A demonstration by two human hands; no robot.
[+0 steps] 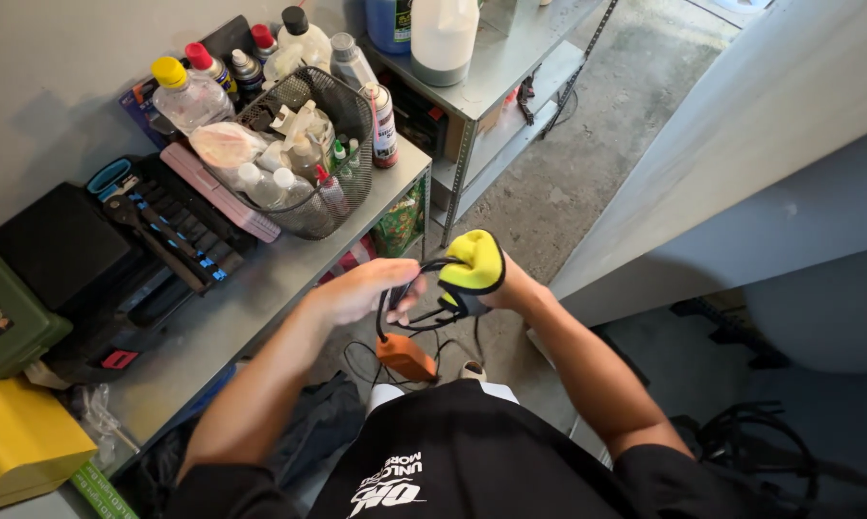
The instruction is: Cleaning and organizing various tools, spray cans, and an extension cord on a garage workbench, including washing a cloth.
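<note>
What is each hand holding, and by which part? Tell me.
Both the left hand and the gloved right hand grip a black cord by its loops; its orange plug dangles.

Wire basket (342, 101) stood on shelf top (260, 298), bottles (289, 178) inside it. Socket set (169, 231) lay left of basket; more bottles (191, 91) behind basket. Hands (361, 288) with cable (404, 322) were in front of basket, beyond shelf edge. Jug (443, 38) stood on lower shelf right of basket.
</note>
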